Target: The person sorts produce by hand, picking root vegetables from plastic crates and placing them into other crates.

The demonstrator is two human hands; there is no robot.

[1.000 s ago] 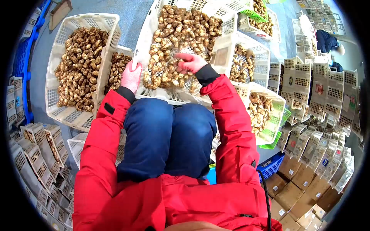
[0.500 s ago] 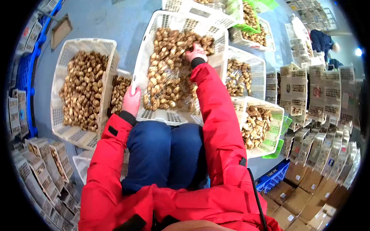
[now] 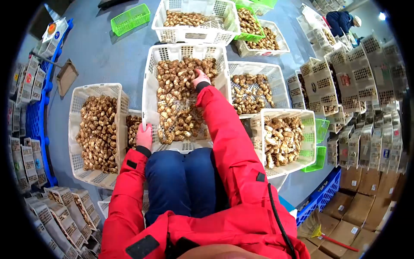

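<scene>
Before my knees a white plastic crate holds many small brown-and-cream mushrooms, with bits of the grid floor showing between them. My left hand grips this crate's near left rim, thumb up. Inside, toward the far right, my right hand has its fingers curled round mushrooms at the top of the pile; its fingertips are partly hidden. On the left stands a fuller crate of the same mushrooms. To the right, another crate holds paler ones.
Farther right is a part-filled white crate; another white crate stands beyond mine. A green basket lies on the blue floor. Stacked crates, cardboard boxes and a broom are at right. A person bends in the back.
My view has tilted and shifted, so the crates sit lower in it and the green basket has come into sight. My right hand still works in the pile; my left stays at the rim.
</scene>
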